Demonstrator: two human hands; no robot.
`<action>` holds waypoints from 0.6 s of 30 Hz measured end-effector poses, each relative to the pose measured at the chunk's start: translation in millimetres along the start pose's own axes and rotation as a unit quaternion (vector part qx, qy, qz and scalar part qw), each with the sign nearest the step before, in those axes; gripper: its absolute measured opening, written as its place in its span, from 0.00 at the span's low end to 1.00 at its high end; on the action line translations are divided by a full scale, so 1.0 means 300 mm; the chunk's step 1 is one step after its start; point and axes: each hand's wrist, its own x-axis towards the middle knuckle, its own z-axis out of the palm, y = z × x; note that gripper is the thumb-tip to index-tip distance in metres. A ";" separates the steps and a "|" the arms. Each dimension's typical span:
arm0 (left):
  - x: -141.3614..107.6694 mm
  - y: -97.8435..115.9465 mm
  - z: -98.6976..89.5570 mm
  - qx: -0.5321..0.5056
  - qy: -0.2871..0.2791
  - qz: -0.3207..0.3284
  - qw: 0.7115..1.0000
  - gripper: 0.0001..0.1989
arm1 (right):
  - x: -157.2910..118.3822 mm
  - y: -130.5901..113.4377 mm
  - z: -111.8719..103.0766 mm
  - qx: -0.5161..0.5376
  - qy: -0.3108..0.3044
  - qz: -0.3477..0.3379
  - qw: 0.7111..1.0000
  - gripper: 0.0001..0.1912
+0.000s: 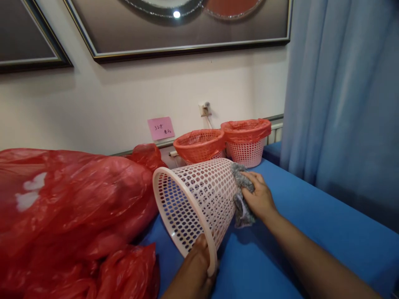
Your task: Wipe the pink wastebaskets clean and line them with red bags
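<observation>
Basket [213, 191], tapered perforated plastic, crumpled grey cloth [242, 211]

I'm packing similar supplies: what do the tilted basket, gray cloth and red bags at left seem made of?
Basket: likely molded plastic, smooth, given its regular holes and even rim. Cloth: probably textile, matte and fuzzy, folding limply; fiber unclear. Bags: apparently thin plastic film, glossy, wrinkled and translucent.

A treatment rm, poss. for massage, is suggested by the blue bed [305, 203], blue curtain [339, 91], lg framed pics [187, 39] & pink handwritten note [161, 128] on the wall [124, 99].
</observation>
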 end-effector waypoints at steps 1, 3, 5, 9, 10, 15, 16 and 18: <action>0.003 0.000 0.002 -0.001 -0.005 0.005 1.000 0.45 | 0.021 0.020 0.001 -0.009 0.008 0.029 0.999 0.25; 0.010 0.003 0.003 -0.004 -0.010 0.022 1.000 0.48 | 0.027 0.022 -0.005 -0.003 0.017 0.023 1.000 0.25; 0.016 0.009 0.002 -0.007 -0.009 0.036 0.999 0.50 | -0.011 -0.024 -0.017 0.027 0.006 -0.061 0.998 0.27; 0.030 0.043 -0.016 -0.023 -0.010 0.043 0.999 0.46 | -0.141 -0.165 -0.055 0.121 -0.064 -0.300 0.944 0.35; 0.033 0.058 -0.025 -0.030 -0.014 0.039 0.999 0.44 | -0.165 -0.191 -0.063 0.139 -0.075 -0.336 0.928 0.36; 0.026 0.121 -0.046 -0.078 -0.012 0.010 0.997 0.44 | -0.174 -0.220 -0.077 0.157 -0.088 -0.347 0.921 0.37; 0.015 0.121 -0.042 -0.107 -0.010 0.004 0.994 0.47 | -0.165 -0.217 -0.076 0.156 -0.092 -0.347 0.920 0.36; -0.017 0.109 -0.029 -0.196 -0.002 -0.007 0.981 0.50 | -0.152 -0.216 -0.072 0.154 -0.111 -0.362 0.912 0.35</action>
